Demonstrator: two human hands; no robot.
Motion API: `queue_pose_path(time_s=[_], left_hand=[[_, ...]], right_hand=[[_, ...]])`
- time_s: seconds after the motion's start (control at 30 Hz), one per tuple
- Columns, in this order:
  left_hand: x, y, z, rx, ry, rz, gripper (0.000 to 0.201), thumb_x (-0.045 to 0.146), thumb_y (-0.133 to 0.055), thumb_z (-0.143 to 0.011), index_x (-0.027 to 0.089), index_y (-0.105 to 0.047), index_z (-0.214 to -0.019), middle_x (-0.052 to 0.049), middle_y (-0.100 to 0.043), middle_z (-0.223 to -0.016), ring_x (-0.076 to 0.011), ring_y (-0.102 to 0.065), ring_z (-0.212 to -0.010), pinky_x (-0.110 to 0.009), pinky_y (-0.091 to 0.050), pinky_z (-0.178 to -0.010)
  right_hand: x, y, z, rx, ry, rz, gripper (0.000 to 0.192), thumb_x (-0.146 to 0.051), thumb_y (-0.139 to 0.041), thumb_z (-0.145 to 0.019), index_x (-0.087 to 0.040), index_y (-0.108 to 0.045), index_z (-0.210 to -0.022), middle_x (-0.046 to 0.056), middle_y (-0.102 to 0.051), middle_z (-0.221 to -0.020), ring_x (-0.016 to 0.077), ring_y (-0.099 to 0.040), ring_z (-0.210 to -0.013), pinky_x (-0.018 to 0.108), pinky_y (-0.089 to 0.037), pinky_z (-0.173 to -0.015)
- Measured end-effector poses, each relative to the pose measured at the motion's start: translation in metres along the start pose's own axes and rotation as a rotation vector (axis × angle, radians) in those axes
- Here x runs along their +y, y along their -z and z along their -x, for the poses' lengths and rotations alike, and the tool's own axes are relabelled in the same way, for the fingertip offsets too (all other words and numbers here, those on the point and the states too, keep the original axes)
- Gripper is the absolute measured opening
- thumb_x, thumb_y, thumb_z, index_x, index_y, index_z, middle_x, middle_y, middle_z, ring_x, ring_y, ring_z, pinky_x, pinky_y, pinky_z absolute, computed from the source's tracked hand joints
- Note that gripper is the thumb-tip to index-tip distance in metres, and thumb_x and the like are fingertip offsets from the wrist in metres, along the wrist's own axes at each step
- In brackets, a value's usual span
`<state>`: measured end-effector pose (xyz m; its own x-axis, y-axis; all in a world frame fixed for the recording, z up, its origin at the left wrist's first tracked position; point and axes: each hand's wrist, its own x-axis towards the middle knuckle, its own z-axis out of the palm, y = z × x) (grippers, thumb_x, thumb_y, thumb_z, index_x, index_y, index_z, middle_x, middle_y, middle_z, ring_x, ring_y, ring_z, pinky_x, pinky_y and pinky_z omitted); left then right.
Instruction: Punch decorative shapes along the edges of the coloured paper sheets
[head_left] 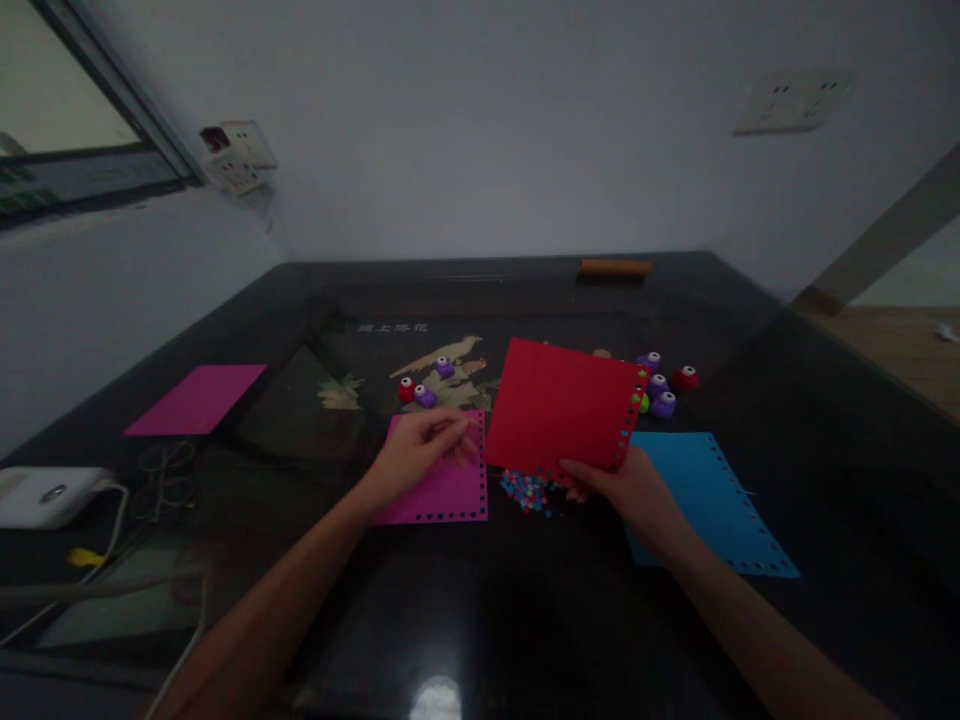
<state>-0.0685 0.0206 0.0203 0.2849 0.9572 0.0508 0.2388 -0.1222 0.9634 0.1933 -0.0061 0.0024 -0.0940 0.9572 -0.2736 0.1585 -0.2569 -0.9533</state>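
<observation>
Nearest, on the dark desk (480, 610), the right wrist crosses above the blue punched sheet (712, 500); in my judgement a low sweep of this arm could drag it. The magenta punched sheet (442, 500) lies on the other side. Between them is the pile of small coloured paper dots (527, 490): they look very light, so a brushing finger or moved air could scatter them.

The right hand (624, 487) pinches the red punched sheet (566, 405) at its lower edge, thumb in front and other fingers behind; the sheet is tilted up just over the dots. Held so, its free corner could droop or bend. The left hand (424, 448) has fingers loosely curled, partly spread, with nothing seen in them, over the magenta sheet; the view is dim, and I cannot tell if they touch it. Farther back are purple and red eye-topped pieces (444, 368).
</observation>
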Motion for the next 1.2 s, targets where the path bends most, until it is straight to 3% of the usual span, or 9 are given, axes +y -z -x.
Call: queue_pose_path(time_s=[0.13,0.23,0.27,0.43,0.57,0.7,0.97,1.2], left_hand=[[-0.020,0.045,-0.012,0.333,-0.034,-0.112,0.025,0.036,-0.054,-0.083,0.015,-0.066,-0.090,-0.004,-0.069,-0.071,-0.0134,-0.060,-0.055,-0.024,-0.047,-0.054],[-0.049,0.072,-0.021,0.575,-0.034,-0.374,0.030,0.033,-0.048,-0.084,0.013,-0.063,-0.101,-0.009,-0.070,-0.087,-0.0186,-0.064,-0.073,-0.029,-0.050,-0.064],[-0.058,0.077,-0.023,0.595,-0.035,-0.416,0.030,0.031,-0.050,-0.082,0.012,-0.062,-0.102,-0.011,-0.069,-0.094,-0.0206,-0.064,-0.082,-0.031,-0.050,-0.071],[-0.083,0.079,-0.031,0.518,-0.038,-0.535,0.041,0.027,-0.053,-0.079,0.014,-0.056,-0.118,-0.012,-0.061,-0.116,-0.0229,-0.058,-0.099,-0.036,-0.046,-0.084],[-0.082,0.077,-0.034,0.401,-0.063,-0.609,0.048,0.024,-0.055,-0.078,0.014,-0.051,-0.125,-0.012,-0.058,-0.122,-0.0249,-0.055,-0.106,-0.039,-0.043,-0.090],[-0.079,0.077,-0.033,0.348,-0.088,-0.669,0.043,0.025,-0.057,-0.077,0.017,-0.056,-0.119,-0.010,-0.062,-0.117,-0.0262,-0.054,-0.108,-0.040,-0.039,-0.094],[-0.080,0.076,-0.031,0.441,-0.041,-0.707,0.031,0.030,-0.060,-0.075,0.016,-0.057,-0.103,-0.009,-0.064,-0.100,-0.0249,-0.058,-0.093,-0.036,-0.044,-0.082],[-0.070,0.073,-0.026,0.536,-0.058,-0.592,0.030,0.028,-0.063,-0.073,0.018,-0.059,-0.101,-0.007,-0.065,-0.101,-0.0226,-0.062,-0.089,-0.034,-0.048,-0.078]], right_hand=[[-0.001,0.000,0.001,0.017,0.012,-0.011,0.021,-0.037,-0.073,-0.066,-0.018,-0.064,-0.068,0.005,-0.068,-0.060,0.0194,-0.063,-0.051,0.033,-0.054,-0.051],[0.000,0.000,0.001,0.023,0.011,-0.010,0.022,-0.038,-0.073,-0.066,-0.018,-0.064,-0.067,0.006,-0.068,-0.060,0.0198,-0.063,-0.051,0.034,-0.054,-0.051],[0.000,0.000,0.001,0.029,0.009,-0.007,0.022,-0.038,-0.073,-0.066,-0.019,-0.064,-0.066,0.006,-0.068,-0.060,0.0197,-0.063,-0.050,0.034,-0.054,-0.051],[0.002,0.001,0.000,0.028,0.011,0.019,0.022,-0.038,-0.074,-0.066,-0.017,-0.065,-0.066,0.007,-0.068,-0.060,0.0190,-0.062,-0.050,0.033,-0.053,-0.051],[0.003,0.002,-0.001,0.019,0.023,0.011,0.023,-0.039,-0.073,-0.066,-0.016,-0.066,-0.067,0.007,-0.068,-0.061,0.0190,-0.062,-0.051,0.032,-0.053,-0.051],[0.003,0.002,-0.001,0.021,0.019,0.021,0.023,-0.040,-0.073,-0.066,-0.018,-0.066,-0.066,0.007,-0.069,-0.062,0.0200,-0.063,-0.051,0.034,-0.054,-0.052],[0.002,0.002,0.000,0.033,0.018,0.041,0.024,-0.041,-0.072,-0.067,-0.019,-0.065,-0.067,0.008,-0.069,-0.063,0.0206,-0.063,-0.052,0.036,-0.054,-0.053],[0.001,0.003,0.000,0.036,0.036,0.031,0.023,-0.041,-0.072,-0.068,-0.020,-0.064,-0.068,0.008,-0.068,-0.064,0.0212,-0.063,-0.054,0.037,-0.054,-0.054]])
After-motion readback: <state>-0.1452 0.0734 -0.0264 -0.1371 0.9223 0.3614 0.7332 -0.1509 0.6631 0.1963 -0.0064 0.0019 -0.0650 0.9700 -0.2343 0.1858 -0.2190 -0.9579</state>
